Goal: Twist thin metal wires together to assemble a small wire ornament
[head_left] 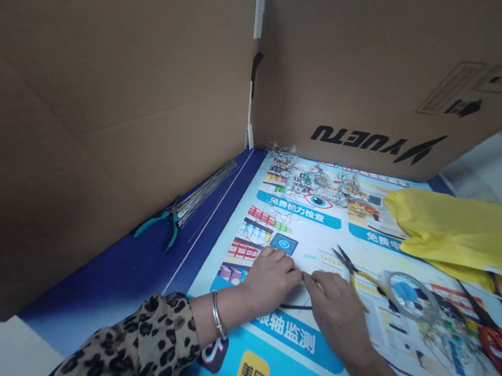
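Note:
My left hand (272, 277) is closed, knuckles up, over the printed sheet (316, 352). Its fingertips almost meet those of my right hand (338, 309), which is also curled closed. Whatever lies between the fingers is too small or hidden to name; a bit of yellow shows at my right fingers. Just right of that hand lies a pair of pliers (353, 270) with dark jaws and yellow handles. A coil of wire (411, 295) rests beside the pliers.
Cardboard panels (97, 109) stand behind. Teal-handled pliers (171, 220) lie by a bundle of straight wires (207, 190). Tangled wire pieces (347, 184) sit at the back. On the right are a yellow cloth item (470, 233) and red-handled scissors (499, 337).

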### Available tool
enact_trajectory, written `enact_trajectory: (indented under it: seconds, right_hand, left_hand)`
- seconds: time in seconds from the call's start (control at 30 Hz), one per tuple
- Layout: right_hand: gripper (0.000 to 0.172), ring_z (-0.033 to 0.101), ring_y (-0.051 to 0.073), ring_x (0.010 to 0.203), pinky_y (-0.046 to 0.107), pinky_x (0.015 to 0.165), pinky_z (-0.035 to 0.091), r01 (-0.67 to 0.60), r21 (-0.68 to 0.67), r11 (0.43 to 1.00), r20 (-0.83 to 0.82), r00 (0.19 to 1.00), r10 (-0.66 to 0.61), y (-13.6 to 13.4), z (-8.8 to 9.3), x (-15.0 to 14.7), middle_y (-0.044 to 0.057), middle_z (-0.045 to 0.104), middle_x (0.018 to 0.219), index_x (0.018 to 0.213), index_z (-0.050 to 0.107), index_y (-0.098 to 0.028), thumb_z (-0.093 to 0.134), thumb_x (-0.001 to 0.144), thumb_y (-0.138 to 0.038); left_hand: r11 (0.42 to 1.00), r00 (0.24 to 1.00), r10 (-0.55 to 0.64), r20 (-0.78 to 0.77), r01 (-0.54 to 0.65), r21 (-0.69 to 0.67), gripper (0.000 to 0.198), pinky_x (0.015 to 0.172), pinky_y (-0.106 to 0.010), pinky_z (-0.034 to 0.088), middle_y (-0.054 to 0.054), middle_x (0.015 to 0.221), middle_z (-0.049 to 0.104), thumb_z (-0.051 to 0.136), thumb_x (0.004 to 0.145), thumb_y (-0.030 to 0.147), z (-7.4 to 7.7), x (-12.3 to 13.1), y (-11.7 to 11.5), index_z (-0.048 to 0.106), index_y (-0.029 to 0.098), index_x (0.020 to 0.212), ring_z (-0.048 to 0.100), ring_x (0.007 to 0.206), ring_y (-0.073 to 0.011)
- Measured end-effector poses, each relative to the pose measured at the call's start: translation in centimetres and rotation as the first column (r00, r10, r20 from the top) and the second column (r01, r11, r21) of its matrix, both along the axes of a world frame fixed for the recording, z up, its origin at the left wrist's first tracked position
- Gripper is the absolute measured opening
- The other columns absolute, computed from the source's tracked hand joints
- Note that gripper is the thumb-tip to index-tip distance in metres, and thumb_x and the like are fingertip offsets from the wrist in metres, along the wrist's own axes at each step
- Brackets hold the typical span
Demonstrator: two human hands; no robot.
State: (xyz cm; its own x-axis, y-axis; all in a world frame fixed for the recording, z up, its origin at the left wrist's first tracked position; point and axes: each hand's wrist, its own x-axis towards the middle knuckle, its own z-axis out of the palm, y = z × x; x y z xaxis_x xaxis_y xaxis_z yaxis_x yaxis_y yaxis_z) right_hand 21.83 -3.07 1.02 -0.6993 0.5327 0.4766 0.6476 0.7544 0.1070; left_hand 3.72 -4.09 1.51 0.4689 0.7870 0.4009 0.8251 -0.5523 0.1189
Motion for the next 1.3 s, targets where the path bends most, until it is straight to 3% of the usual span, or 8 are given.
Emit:
enact_trajectory:
  seconds: [0.63,0.9,1.1,1.3]
  right_hand:
    - [0.026,0.045,0.021,0.081,0.034,0.069,0.038,0.049,-0.041,0.998,-0.032,0.998,-0.051,-0.6,0.5,-0.8,0.010,0.057,0.086,0.096,0.061,-0.011,0.037,0.089,-0.009]
    - [0.019,0.043,0.019,0.075,0.033,0.066,0.035,0.157,-0.072,0.985,0.027,0.988,-0.155,-1.0,1.0,-1.3,0.005,0.056,0.080,0.092,0.061,-0.017,0.043,0.090,-0.017]
    - [0.016,0.043,0.019,0.080,0.033,0.065,0.034,0.222,-0.086,0.971,0.101,0.972,-0.213,-1.0,0.4,-1.2,0.005,0.055,0.085,0.098,0.057,-0.018,0.044,0.090,-0.021]
    - [0.015,0.045,0.019,0.081,0.033,0.063,0.035,0.268,-0.097,0.958,0.100,0.961,-0.259,-1.1,0.1,-1.9,0.003,0.053,0.084,0.092,0.055,-0.019,0.041,0.090,-0.023]
  left_hand:
    - [0.997,0.999,-0.042,0.003,0.042,-0.057,0.012,0.067,-0.030,0.040,-0.004,0.076,0.055,0.049,0.087,0.017,-0.2,0.1,-0.2,0.058,0.015,0.078,0.046,0.077,-0.0184]
    - [0.996,0.999,-0.045,-0.001,0.045,-0.079,0.008,0.070,-0.034,0.042,-0.005,0.079,0.057,0.053,0.085,0.016,0.3,0.0,-0.3,0.061,0.016,0.083,0.048,0.078,-0.0201]
    - [0.995,0.996,-0.092,-0.004,0.092,-0.041,0.016,0.078,-0.037,0.043,-0.008,0.090,0.061,0.047,0.083,0.011,0.1,-0.5,-0.3,0.062,0.016,0.087,0.051,0.085,-0.0237]
    - [0.994,0.995,-0.097,0.001,0.097,-0.040,0.026,0.075,-0.042,0.044,-0.010,0.091,0.061,0.034,0.084,0.014,0.1,-0.9,0.0,0.059,0.018,0.093,0.051,0.087,-0.0277]
